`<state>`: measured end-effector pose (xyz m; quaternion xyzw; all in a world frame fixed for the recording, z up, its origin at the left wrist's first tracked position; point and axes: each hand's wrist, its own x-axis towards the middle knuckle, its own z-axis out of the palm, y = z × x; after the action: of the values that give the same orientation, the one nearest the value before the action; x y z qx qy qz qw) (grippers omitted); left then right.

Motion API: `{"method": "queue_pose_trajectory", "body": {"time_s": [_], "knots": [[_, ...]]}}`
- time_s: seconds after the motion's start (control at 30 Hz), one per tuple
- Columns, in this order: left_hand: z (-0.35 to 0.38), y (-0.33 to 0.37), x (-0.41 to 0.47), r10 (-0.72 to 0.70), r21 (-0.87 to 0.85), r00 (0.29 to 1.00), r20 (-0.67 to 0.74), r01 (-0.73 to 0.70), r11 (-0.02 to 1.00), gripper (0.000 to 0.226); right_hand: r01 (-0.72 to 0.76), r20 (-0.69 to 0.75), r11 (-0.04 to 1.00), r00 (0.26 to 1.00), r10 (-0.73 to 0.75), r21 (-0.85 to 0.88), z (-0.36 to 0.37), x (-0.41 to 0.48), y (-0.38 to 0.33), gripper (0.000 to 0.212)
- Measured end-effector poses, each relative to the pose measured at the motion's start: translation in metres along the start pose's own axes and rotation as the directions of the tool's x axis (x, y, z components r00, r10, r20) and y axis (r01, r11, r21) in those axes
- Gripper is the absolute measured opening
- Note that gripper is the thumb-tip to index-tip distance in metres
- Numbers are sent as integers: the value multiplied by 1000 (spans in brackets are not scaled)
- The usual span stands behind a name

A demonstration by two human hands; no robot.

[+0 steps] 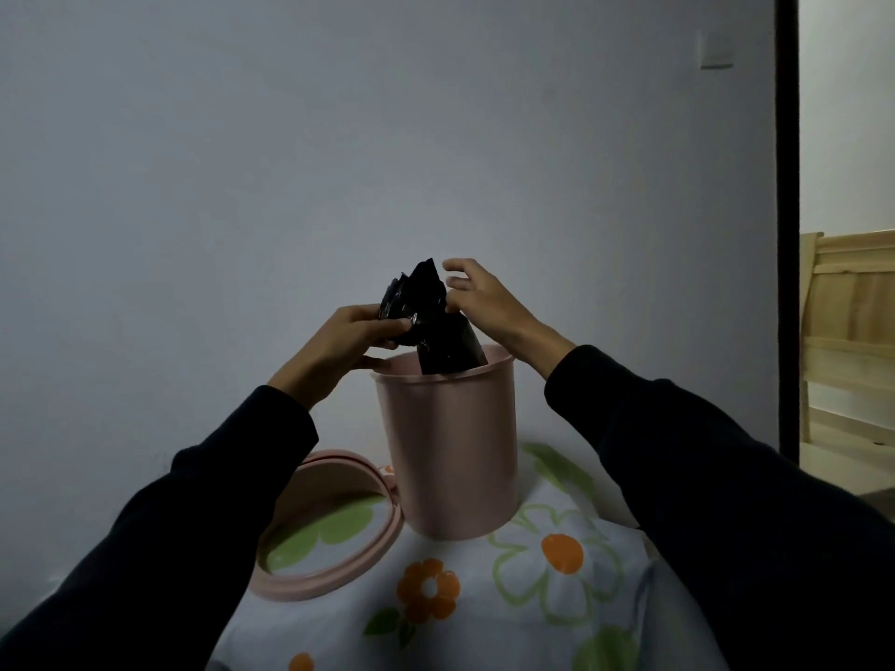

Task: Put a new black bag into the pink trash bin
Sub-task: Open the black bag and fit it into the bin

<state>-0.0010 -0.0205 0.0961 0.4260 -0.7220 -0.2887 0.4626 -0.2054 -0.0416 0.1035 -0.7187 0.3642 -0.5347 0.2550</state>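
Note:
The pink trash bin [448,452] stands upright on a flowered sheet, straight ahead of me. A crumpled black bag [426,312] is held above its mouth, with its lower end hanging down inside the rim. My left hand [344,339] pinches the bag's left side between thumb and fingers. My right hand [477,297] grips the bag's right edge with thumb and lower fingers, while its upper fingers are spread apart. Both arms wear dark sleeves.
A pink ring [319,530], the bin's loose rim piece, lies flat on the flowered sheet [532,598] just left of the bin. A plain wall rises close behind. A dark door frame [787,225] and wooden furniture [847,331] stand at the right.

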Motion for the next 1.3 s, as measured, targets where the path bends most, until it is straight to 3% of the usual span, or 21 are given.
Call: {"method": "queue_pose_trajectory", "body": {"time_s": [0.27, 0.47, 0.6, 0.77, 0.83, 0.97, 1.03, 1.13, 1.2, 1.3], "knots": [[2, 3, -3, -62, -96, 995, -74, 55, 994, 46, 68, -82, 995, 994, -74, -71, -3, 4, 10, 21], [3, 0, 0, -22, -24, 994, -109, 19, 1000, 37, 79, -67, 991, 994, -87, -109, -1, 5, 13, 26], [0, -6, 5, -89, -213, 984, -155, 55, 975, 35, 101, -77, 990, 991, -109, -99, 0, 5, 11, 38], [-4, -8, 14, -214, -643, 963, -165, 60, 764, 20, 143, -57, 985, 987, -149, -93, -2, 5, 8, 42], [-7, -11, 19, -223, -734, 958, -180, 21, 679, 17, 152, -40, 983, 987, -157, -104, -2, 5, 9, 41], [-6, -6, 23, -225, -831, 960, -168, -15, 556, 16, 158, 64, 985, 986, -153, -72, -2, -1, 6, 17], [-5, -3, 23, -227, -809, 965, -128, 30, 587, 15, 157, 165, 986, 975, -146, -58, 1, -5, 4, 21], [1, 3, 19, -169, -671, 980, -101, 58, 739, 20, 33, 314, 999, 948, -42, 33, 1, -10, -1, 63], [4, 6, 15, -106, -551, 989, -107, 30, 834, 23, -71, 328, 983, 944, 10, 172, -3, -9, -1, 82], [8, 8, 13, -49, -423, 996, -69, 15, 906, 28, -71, 164, 980, 986, 41, 184, -3, -5, -3, 63]]}}
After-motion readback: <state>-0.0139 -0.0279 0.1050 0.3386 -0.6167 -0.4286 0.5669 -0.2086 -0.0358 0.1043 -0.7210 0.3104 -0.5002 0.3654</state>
